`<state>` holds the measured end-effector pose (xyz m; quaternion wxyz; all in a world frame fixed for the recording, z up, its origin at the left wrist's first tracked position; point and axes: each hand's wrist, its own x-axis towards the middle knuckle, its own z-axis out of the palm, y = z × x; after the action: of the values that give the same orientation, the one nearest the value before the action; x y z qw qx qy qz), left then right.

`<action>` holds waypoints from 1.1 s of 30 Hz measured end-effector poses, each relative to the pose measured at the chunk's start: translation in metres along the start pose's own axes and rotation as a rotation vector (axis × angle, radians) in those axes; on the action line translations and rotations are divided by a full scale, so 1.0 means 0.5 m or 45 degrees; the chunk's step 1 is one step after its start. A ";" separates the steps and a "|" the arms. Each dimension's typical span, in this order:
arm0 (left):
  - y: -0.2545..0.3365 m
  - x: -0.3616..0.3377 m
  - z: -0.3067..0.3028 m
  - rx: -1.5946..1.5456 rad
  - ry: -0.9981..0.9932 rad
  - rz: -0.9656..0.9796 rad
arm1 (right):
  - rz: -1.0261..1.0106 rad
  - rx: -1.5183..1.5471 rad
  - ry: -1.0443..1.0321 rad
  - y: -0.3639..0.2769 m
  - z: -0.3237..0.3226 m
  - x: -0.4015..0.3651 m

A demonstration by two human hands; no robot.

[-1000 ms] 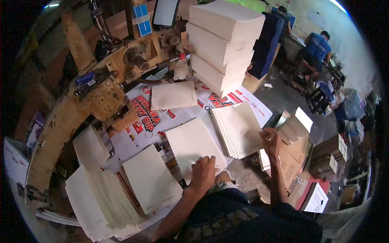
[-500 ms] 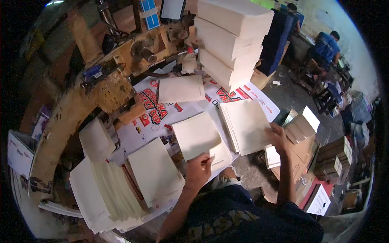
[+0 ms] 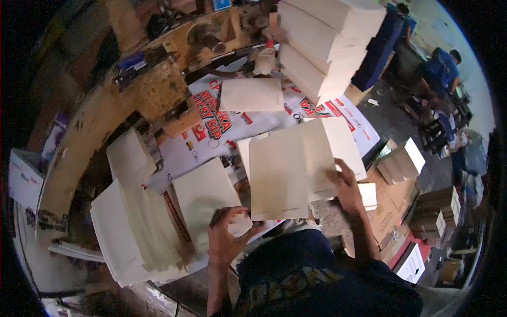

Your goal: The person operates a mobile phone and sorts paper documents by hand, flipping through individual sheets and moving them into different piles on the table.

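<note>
My left hand [image 3: 226, 239] grips the near corner of a cream folded paper section [image 3: 277, 174], which is lifted and tilted above the printed table cover [image 3: 211, 124]. My right hand [image 3: 346, 186] lies with fingers spread on the near edge of a stack of the same cream sections [image 3: 338, 145], just right of the lifted one. Another cream stack [image 3: 200, 195] sits beside my left hand, on its left.
A fanned pile of sections [image 3: 134, 238] and a smaller stack [image 3: 129, 158] lie at the left. A single section [image 3: 251, 95] lies further back. Tall paper stacks [image 3: 327, 47] and a worn machine [image 3: 158, 90] stand behind. Cardboard boxes [image 3: 401, 164] sit on the right, and a person in blue [image 3: 441, 66] works beyond them.
My left hand has picked one section off the middle stack and raised it toward me. My right hand has slid left along the right stack's near edge. The view has tilted down.
</note>
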<state>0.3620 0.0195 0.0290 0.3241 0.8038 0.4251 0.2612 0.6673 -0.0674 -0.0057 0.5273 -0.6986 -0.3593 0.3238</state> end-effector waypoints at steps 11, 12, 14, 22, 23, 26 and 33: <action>-0.080 -0.052 -0.066 -0.051 -0.144 -0.670 | -0.028 -0.224 -0.116 -0.003 0.123 -0.029; -0.084 -0.057 -0.071 -0.048 -0.132 -0.676 | 0.064 -0.146 -0.209 -0.013 0.127 -0.029; -0.103 -0.085 -0.072 -0.306 0.158 -0.902 | 0.045 0.138 -0.357 -0.007 0.132 -0.035; -0.185 -0.121 -0.062 -1.609 0.863 -0.217 | 0.137 0.239 -0.396 0.015 0.251 -0.057; -0.196 -0.119 -0.065 -1.597 0.864 -0.216 | 0.122 0.219 -0.482 0.003 0.287 -0.062; -0.145 -0.080 -0.099 0.017 0.380 -0.817 | 0.116 0.325 -0.860 0.025 0.387 -0.056; -0.054 -0.056 -0.170 -0.125 0.423 -0.394 | -0.248 0.185 -1.063 -0.038 0.369 -0.036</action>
<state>0.2748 0.0325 0.0605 0.3245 0.6582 0.5776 0.3576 0.5011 0.0138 -0.0291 0.4126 -0.4316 -0.5822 0.5519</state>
